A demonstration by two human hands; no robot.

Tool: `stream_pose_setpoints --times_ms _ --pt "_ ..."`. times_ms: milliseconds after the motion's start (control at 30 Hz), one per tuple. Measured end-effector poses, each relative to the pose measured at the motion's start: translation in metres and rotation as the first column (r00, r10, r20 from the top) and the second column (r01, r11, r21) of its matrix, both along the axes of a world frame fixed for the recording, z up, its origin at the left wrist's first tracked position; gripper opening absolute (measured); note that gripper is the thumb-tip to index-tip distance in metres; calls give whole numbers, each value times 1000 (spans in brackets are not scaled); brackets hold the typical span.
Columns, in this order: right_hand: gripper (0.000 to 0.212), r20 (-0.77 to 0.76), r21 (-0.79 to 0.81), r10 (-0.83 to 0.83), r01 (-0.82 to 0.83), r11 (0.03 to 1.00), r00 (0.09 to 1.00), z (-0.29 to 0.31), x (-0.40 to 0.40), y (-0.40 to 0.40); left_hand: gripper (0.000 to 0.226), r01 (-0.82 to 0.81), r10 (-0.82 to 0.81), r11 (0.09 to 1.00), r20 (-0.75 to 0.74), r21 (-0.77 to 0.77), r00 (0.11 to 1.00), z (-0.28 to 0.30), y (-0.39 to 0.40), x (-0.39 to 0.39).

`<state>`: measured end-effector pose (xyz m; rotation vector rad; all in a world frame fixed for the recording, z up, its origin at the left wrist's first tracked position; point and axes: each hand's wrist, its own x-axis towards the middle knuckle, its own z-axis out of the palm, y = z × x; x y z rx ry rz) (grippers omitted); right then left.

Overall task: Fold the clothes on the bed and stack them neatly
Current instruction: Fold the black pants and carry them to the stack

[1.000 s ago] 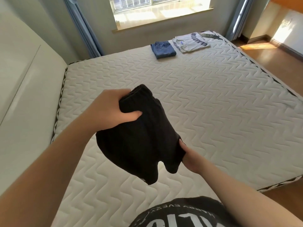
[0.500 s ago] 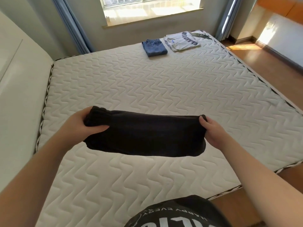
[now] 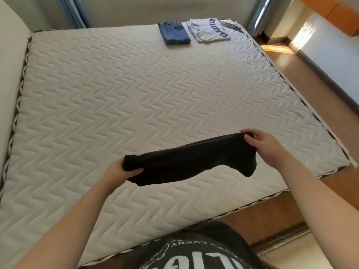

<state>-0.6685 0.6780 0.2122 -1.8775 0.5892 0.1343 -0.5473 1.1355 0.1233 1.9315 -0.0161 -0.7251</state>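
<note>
A black garment (image 3: 186, 162) is stretched out in the air above the near part of the white quilted mattress (image 3: 136, 90). My left hand (image 3: 118, 170) grips its bunched left end. My right hand (image 3: 266, 146) pinches its upper right corner, held higher than the left end. A loose corner hangs down below the right hand. At the far edge of the bed lie a folded blue denim piece (image 3: 174, 33) and, right beside it, a folded white printed T-shirt (image 3: 209, 29).
A pale headboard (image 3: 9, 61) runs along the bed's left side. Wooden floor (image 3: 310, 78) lies to the right and in front of the bed. Blue curtains (image 3: 75, 10) hang by the far wall. My black printed shirt fills the bottom edge.
The bundled black garment has been pulled out flat between both hands and carried forward and right over the mattress. My right hand now sits higher than my left.
</note>
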Motion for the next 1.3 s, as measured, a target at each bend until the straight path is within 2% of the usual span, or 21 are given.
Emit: stream_pose_setpoints --times_ms 133,400,500,667,800,900,1067,1233,1300 --pt "17 -153 -71 66 -77 994 986 -24 -5 -9 34 -4 6 1000 -117 18 993 -51 -3 -39" --pt "12 -367 -171 201 -278 945 908 -125 50 25 41 -186 209 977 -300 104 931 -145 15 -93" --pt "11 -394 -178 211 -299 937 895 -171 86 56 38 -232 266 963 -345 137 900 -181 29 -104" --pt "15 -365 -172 288 -368 914 885 -246 168 109 37 -400 432 902 -364 165 825 -229 55 -104" --pt "20 -406 -239 398 -515 823 823 -293 238 149 57 -474 507 860 -405 187 761 -253 79 -87" --pt "21 -454 -230 439 -578 783 775 -320 284 176 58 -550 607 795 -338 256 719 -263 98 -68" --pt "19 -441 -238 461 -596 767 770 -355 328 227 40 -560 639 738 -122 378 760 -274 140 -35" --pt "35 -459 -197 472 -605 772 752 -370 335 244 61 -554 651 681 -49 479 757 -276 156 -1" --pt "38 -455 -172 453 -575 800 767 -367 331 237 64 -512 598 666 22 542 801 -276 152 11"
